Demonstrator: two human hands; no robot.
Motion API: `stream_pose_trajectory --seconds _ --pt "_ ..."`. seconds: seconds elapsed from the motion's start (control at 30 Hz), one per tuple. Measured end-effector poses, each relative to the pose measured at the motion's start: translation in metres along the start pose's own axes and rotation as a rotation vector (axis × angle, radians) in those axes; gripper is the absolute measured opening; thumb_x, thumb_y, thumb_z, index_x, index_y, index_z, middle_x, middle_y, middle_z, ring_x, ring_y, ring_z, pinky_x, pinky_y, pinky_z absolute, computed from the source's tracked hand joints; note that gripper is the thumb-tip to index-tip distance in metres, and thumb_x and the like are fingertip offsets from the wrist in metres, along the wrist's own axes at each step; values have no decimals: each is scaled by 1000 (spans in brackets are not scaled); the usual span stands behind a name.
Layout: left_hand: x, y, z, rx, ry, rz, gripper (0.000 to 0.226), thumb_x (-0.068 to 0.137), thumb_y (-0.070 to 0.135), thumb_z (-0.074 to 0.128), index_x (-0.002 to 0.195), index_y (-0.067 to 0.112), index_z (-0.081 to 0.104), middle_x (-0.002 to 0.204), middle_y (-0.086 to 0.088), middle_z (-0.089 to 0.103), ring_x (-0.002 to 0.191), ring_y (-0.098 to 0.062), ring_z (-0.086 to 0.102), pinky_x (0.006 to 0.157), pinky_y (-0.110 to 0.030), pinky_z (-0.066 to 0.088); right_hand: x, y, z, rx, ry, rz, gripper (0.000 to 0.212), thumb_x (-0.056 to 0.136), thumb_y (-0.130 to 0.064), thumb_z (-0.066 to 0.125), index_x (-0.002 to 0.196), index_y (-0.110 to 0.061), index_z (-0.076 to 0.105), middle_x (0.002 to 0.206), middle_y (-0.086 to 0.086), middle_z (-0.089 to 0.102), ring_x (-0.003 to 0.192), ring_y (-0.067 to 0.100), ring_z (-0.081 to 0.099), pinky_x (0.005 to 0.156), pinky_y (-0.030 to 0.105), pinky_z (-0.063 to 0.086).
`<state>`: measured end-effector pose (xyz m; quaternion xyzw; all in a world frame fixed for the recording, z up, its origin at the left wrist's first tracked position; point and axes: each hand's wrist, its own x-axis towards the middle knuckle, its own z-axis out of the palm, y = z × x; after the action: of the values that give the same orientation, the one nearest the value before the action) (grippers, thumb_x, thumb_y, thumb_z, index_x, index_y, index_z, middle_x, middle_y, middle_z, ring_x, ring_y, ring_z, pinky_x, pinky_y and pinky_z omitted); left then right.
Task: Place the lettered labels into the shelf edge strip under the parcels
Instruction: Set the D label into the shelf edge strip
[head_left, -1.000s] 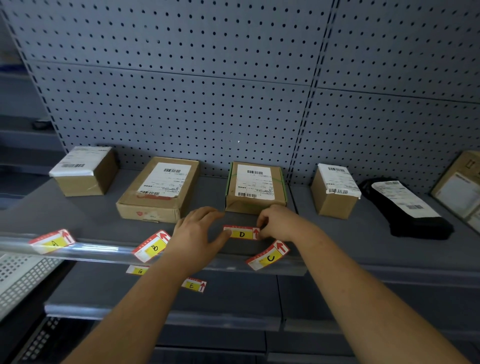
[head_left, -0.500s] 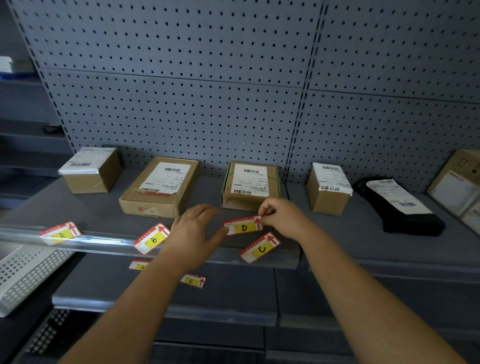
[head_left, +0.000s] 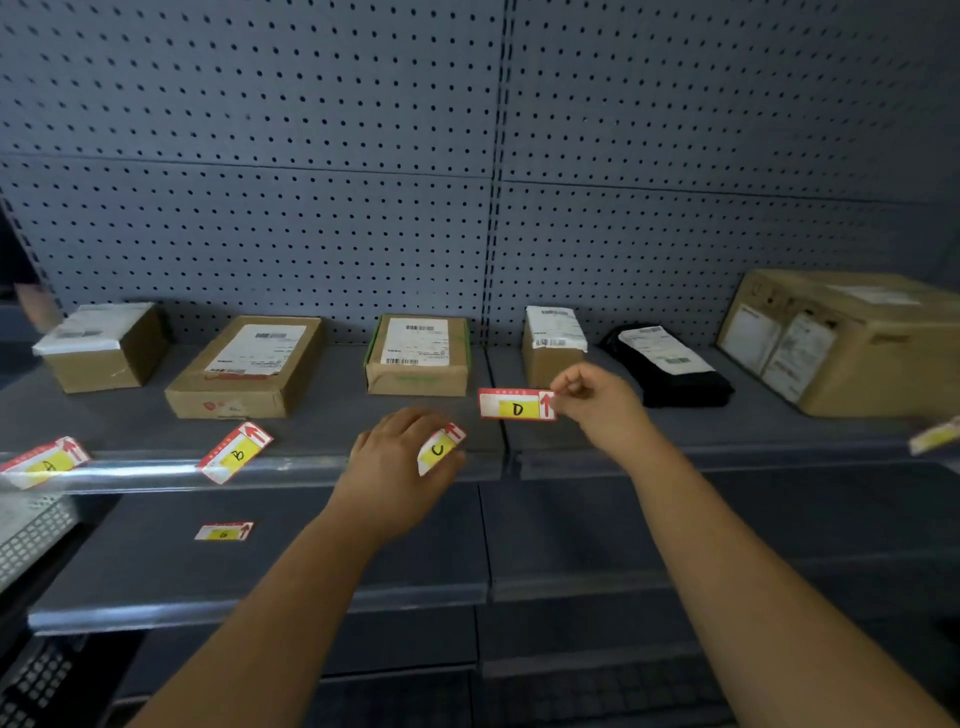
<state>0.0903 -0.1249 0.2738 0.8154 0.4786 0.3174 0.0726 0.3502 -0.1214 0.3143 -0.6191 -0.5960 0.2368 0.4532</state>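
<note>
My right hand (head_left: 597, 402) pinches the D label (head_left: 514, 405) by its right end and holds it level above the shelf, in front of the small brown parcel (head_left: 550, 345). My left hand (head_left: 400, 457) lies over the shelf edge strip (head_left: 291, 470) with its fingers against the tilted C label (head_left: 440, 449), partly hiding it. The B label (head_left: 235, 453) and the A label (head_left: 45, 461) stand crooked in the strip further left. Another label (head_left: 223, 532) lies flat on the lower shelf.
Several parcels stand along the shelf: three brown boxes (head_left: 244, 366) to the left and middle, a black bag (head_left: 670, 366) and a large carton (head_left: 841, 338) on the right. One more label (head_left: 935, 439) shows at the far right edge. A pegboard wall (head_left: 467, 182) stands behind.
My right hand has carried the D label to the right, from in front of the green-edged parcel toward the small brown one. My left hand has moved right onto the C label.
</note>
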Motion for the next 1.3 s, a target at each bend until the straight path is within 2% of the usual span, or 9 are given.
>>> stream_pose_trajectory --seconds 0.13,0.33,0.43,0.57,0.63,0.73,0.8,1.17,1.3 --pt "-17 33 18 -73 -29 40 43 87 46 56 123 24 55 131 4 52 123 -20 44 101 -45 36 -43 17 -35 -14 46 62 22 82 -5 71 76 -25 63 70 -11 56 59 -8 51 62 11 42" --pt "-42 76 55 -140 -91 30 45 87 47 56 125 23 54 129 4 52 119 -20 46 103 -46 34 -95 44 -79 -22 101 132 17 82 -7 69 79 -22 64 69 -8 61 56 -3 50 53 9 39" --pt "-46 92 71 -127 -130 18 47 88 50 52 129 26 50 133 6 49 123 -17 43 106 -44 31 -102 56 -95 -30 81 146 14 83 -6 68 82 -20 64 70 -7 61 52 -6 49 50 8 37" --pt "-26 107 91 -68 -122 8 45 87 52 51 126 28 51 128 7 51 119 -16 46 104 -41 32 -84 68 -113 -28 52 127 11 85 -6 67 84 -17 64 70 -7 61 51 -8 50 48 6 37" --pt "-14 113 101 -38 -112 -25 46 88 52 51 126 28 51 127 6 52 118 -17 46 104 -40 34 -71 72 -120 -24 20 107 11 85 -4 66 85 -15 64 73 -6 61 57 -5 52 50 6 37" --pt "2 120 116 18 -94 -43 48 88 52 50 129 28 50 129 4 52 120 -17 45 104 -40 34 -50 80 -128 -55 -39 67 13 86 -4 65 85 -17 63 86 5 64 75 9 55 66 16 46" --pt "10 124 125 54 -79 -50 47 88 51 51 128 26 51 127 4 53 119 -17 46 103 -39 33 -36 86 -132 -66 -65 34 16 86 -5 66 82 -20 62 89 6 66 78 12 57 71 23 48" --pt "26 125 155 172 -25 -125 44 87 45 52 124 21 56 124 3 54 117 -20 45 101 -41 34 2 108 -135 -60 -147 -70 20 84 -7 68 79 -26 62 80 -6 64 68 -3 56 60 7 43" --pt "28 121 161 175 28 -118 41 85 42 58 119 19 60 118 3 55 110 -20 47 97 -41 37 9 112 -132 -49 -161 -68 21 84 -6 68 78 -26 62 81 -5 64 71 2 56 60 9 42"
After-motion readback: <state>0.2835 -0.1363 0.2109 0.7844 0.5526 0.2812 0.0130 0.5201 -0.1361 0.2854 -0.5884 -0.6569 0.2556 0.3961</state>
